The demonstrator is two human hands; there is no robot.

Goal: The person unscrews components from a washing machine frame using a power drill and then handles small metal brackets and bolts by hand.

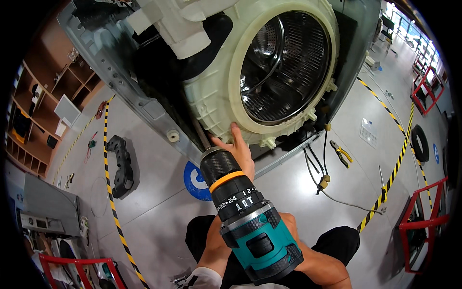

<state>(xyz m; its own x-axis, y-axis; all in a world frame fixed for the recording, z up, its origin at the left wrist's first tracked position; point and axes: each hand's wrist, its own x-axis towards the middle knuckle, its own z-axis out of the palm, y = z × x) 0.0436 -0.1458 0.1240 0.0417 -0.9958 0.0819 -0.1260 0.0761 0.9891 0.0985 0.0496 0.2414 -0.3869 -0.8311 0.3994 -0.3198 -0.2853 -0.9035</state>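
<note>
A teal and black cordless drill (pixel 257 236) fills the lower middle, tilted so its chuck points up and left. A long metal shaft (pixel 199 130) runs from the chuck into the gap beside the pale plastic tub (pixel 211 106) of an opened washing machine. My right hand (pixel 289 222), mostly hidden behind the drill body, grips the drill. Past the chuck, my left hand (pixel 241 153) lies against the tub's lower edge, thumb and a finger spread apart, close to the shaft; the drill covers its wrist. Inside the tub shows the shiny steel drum (pixel 293 67).
Grey cabinet edges (pixel 144 108) frame the tub. On the floor lie a black moulded block (pixel 120 166) at left, yellow-handled pliers (pixel 341 154), a screwdriver (pixel 383 190) and a loose cable (pixel 344 200) at right. Red metal frames (pixel 423 224) stand beyond striped tape (pixel 402 156). Wooden shelves (pixel 48 96) are far left.
</note>
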